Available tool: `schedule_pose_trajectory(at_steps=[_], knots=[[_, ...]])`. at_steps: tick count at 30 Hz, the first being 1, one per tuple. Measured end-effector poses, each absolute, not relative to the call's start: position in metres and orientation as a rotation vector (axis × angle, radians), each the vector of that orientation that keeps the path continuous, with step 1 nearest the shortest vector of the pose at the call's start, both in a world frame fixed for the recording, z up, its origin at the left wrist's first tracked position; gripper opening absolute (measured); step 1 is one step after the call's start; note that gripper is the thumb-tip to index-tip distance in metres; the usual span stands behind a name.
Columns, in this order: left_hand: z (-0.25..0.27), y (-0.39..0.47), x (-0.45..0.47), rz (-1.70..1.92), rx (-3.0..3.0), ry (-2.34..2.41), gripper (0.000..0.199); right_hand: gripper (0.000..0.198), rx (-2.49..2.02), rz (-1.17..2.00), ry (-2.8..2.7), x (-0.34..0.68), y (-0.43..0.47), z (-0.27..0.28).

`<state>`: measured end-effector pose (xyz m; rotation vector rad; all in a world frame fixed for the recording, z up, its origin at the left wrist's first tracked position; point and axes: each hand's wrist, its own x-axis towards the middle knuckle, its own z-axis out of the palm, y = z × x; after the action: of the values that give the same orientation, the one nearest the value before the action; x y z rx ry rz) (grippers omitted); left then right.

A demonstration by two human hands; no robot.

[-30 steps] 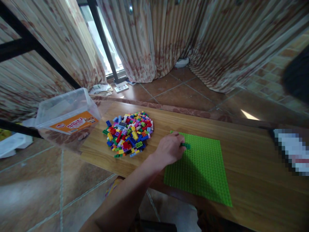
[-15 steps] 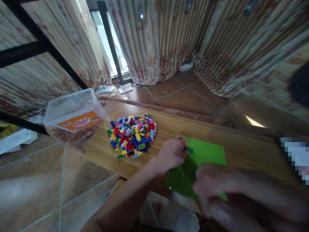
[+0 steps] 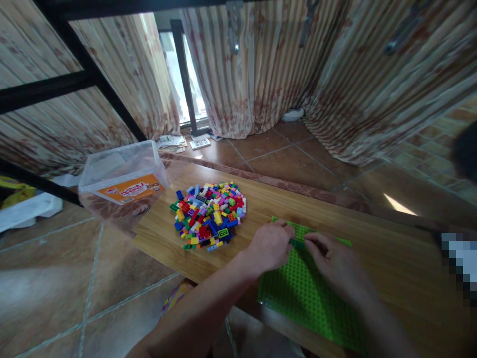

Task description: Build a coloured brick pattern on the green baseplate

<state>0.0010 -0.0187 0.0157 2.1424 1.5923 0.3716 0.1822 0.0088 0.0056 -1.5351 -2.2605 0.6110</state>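
A bright green studded baseplate [image 3: 305, 298] lies on the wooden tabletop, partly covered by both hands. Near its far edge is a dark green toy brick [image 3: 297, 243]. My left hand [image 3: 271, 247] is closed, gripping the brick's left end with the fingertips. From the other side, my right hand [image 3: 333, 261] pinches thumb and fingers together at the brick's right end. Fingers hide part of the brick, so I cannot tell whether it is pressed onto the studs. To the left of my left hand lies a heap of mixed coloured toy bricks [image 3: 210, 216].
A clear plastic tub [image 3: 122, 166] with an orange label stands at the table's left end. The narrow wooden table [image 3: 395, 258] runs left to right. Beyond it are the tiled floor, papers [image 3: 171, 143] and long striped curtains [image 3: 219, 74]. A pixelated patch sits at far right.
My right hand has moved up and left across the baseplate to the dark green brick. My left hand has stayed at the brick. The whole view has shifted slightly.
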Motion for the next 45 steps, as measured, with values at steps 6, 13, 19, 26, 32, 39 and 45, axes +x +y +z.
schedule_pose_trajectory(at_steps=[6, 13, 19, 26, 32, 39, 45], knots=[[0.021, -0.018, 0.003, 0.264, 2.186, 1.596, 0.013, 0.021, -1.441, 0.708, -2.359, 0.178, 0.003, 0.009], [0.021, -0.019, 0.002, 0.250, 2.246, 1.583, 0.014, 0.021, -1.394, 0.651, -2.419, 0.175, 0.001, 0.005], [0.023, -0.020, -0.001, 0.273, 2.232, 1.594, 0.012, 0.020, -1.357, 0.619, -2.429, 0.173, 0.001, 0.004], [0.022, -0.019, -0.005, 0.322, 2.232, 1.589, 0.013, 0.021, -1.384, 0.607, -2.427, 0.172, 0.001, 0.004], [0.017, -0.018, -0.006, 0.350, 2.175, 1.602, 0.013, 0.021, -1.419, 0.609, -2.422, 0.170, -0.001, 0.001], [0.020, -0.020, -0.009, 0.392, 2.202, 1.535, 0.016, 0.023, -1.435, 0.639, -2.382, 0.170, -0.001, 0.000], [0.045, -0.016, -0.068, 0.771, 1.953, 1.769, 0.012, 0.023, -1.506, 0.672, -2.333, 0.170, 0.001, -0.003]])
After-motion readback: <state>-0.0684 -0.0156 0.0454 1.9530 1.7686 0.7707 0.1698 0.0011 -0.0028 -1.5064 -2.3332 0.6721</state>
